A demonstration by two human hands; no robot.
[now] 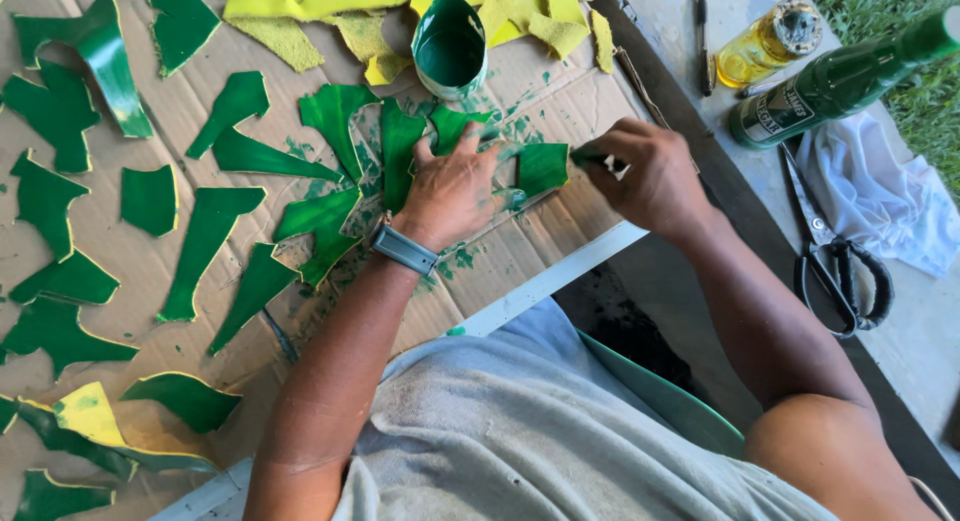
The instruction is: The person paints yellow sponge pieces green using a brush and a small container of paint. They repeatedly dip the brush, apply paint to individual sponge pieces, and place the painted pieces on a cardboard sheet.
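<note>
Pressing flat on the cardboard (520, 251), left hand (452, 193) has fingers spread, pinning a green piece (541, 167). Right hand (650, 178) is closed around a small tool (607, 164) touching that piece's right edge. Green can (450, 46) stands just above; scissors (838, 266) and green bottle (840, 78) lie well apart at right.

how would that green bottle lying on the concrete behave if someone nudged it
The green bottle lies on its side, so it would probably roll. It looks like glass: likely heavy for its size, slippery and breakable on the concrete slab. The scissors nearby might stop it.
</note>
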